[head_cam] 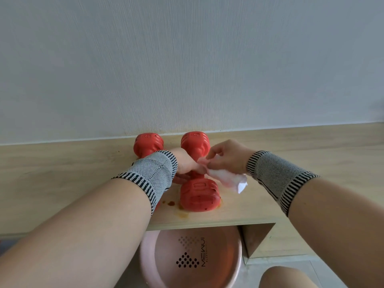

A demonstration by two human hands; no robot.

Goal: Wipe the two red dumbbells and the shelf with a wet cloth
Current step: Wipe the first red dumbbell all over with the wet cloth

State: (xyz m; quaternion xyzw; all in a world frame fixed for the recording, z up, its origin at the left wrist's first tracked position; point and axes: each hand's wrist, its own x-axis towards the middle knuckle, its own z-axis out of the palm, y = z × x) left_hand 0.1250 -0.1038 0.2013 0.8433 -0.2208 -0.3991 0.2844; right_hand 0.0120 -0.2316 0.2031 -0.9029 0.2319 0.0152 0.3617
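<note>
Soft, even daylight, bright and without glare, faint shadows under the forearms toward 6 o'clock, wide-angle bending of the shelf (pixel 270 204) edge toward 3 and 9 o'clock, slightly soft focus throughout, near forearms blurriest at 7 o'clock

Head camera looks down, close over the shelf (pixel 270 204), perhaps tilted forward.

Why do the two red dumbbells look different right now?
The right dumbbell shows almost whole, while the left dumbbell is mostly hidden behind the left forearm. The left hand holds the right dumbbell's handle and the right hand brings the wet cloth to it; whether anything touches the left dumbbell is hidden. Reddish stains lie by the right one's near end. Both are red, ribbed, lying on the wooden shelf.
</note>
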